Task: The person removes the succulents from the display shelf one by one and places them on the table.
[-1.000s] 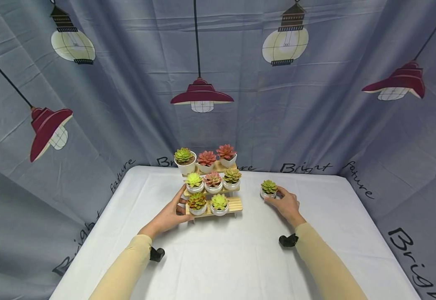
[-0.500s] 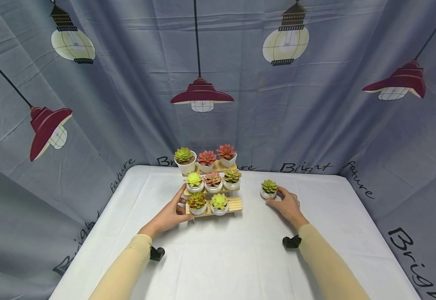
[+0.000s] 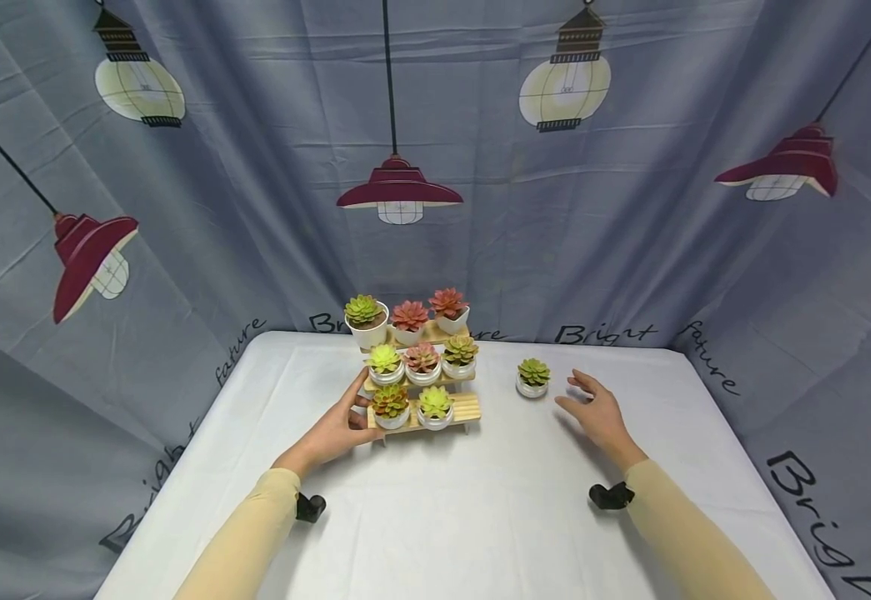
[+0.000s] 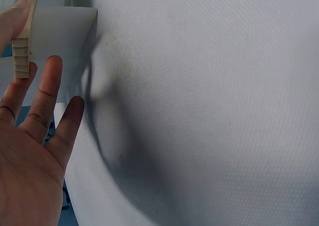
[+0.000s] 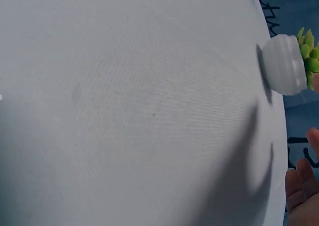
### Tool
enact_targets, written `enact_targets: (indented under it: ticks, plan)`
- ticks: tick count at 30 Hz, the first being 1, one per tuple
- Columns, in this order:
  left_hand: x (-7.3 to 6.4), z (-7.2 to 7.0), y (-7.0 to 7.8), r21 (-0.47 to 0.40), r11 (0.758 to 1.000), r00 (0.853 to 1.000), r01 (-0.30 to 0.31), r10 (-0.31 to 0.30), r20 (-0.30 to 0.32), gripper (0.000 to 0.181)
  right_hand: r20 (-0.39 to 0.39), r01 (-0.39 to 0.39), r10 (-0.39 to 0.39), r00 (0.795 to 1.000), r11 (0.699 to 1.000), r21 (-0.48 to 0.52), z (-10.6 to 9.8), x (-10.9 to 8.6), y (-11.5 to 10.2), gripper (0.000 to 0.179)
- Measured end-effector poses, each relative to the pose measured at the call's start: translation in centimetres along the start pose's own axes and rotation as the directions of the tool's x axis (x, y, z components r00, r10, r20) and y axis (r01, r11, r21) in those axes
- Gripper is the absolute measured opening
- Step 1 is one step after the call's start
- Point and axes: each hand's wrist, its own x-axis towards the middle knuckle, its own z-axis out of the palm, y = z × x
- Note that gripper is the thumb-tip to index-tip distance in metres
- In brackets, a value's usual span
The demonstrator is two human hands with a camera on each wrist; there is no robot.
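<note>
A three-tier wooden plant stand [image 3: 468, 408] bears several potted artificial succulents in white pots, with two on its bottom tier, a yellow-green succulent [image 3: 435, 402] among them. My left hand [image 3: 333, 429] grips the stand's left side, thumb on the bottom tier. In the left wrist view that thumb [image 4: 15, 20] lies on the wooden slat [image 4: 21, 56], one fingertip at its end and the other fingers spread. To the stand's right, a green succulent in a small white pot [image 3: 533, 388] stands upright on the table. My right hand [image 3: 598, 417] is just right of it, apart from it, fingers loosely spread and holding nothing.
A white cloth covers the table [image 3: 435, 525]. Behind and on both sides hangs a grey-blue curtain [image 3: 277, 183] printed with lamps and lettering. The back row of pots on the stand sits near the table's far edge.
My right hand has let go of the green succulent's pot and drawn back to the right. The pot stays standing on the table. My left hand keeps its place at the stand.
</note>
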Motion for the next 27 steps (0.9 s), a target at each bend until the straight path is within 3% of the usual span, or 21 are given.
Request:
enact_targets:
  ticks: [6, 13, 21, 27]
  plan:
    - [0.0, -0.1, -0.1, 0.0, 1.0, 1.0, 0.003, -0.003, 0.003, 0.117, -0.05, 0.041, -0.041, 0.998, 0.999, 0.005, -0.3, -0.7, -0.9, 0.074]
    - [0.0, -0.1, -0.1, -0.003, 1.0, 1.0, -0.006, 0.006, 0.008, 0.117, -0.084, 0.112, -0.111, 0.99, 0.994, 0.007, 0.8, -1.5, -2.8, 0.067]
    - [0.0, 0.0, 0.0, -0.006, 1.0, 1.0, -0.007, 0.007, 0.007, 0.117, -0.053, 0.15, -0.149, 0.987, 0.989, 0.011, 3.0, -2.3, -4.8, 0.063]
    - [-0.1, 0.0, 0.1, -0.003, 1.0, 1.0, -0.001, 0.001, -0.002, 0.116, -0.006, 0.235, -0.235, 0.972, 0.972, 0.027, 5.3, -3.0, -6.3, 0.063]
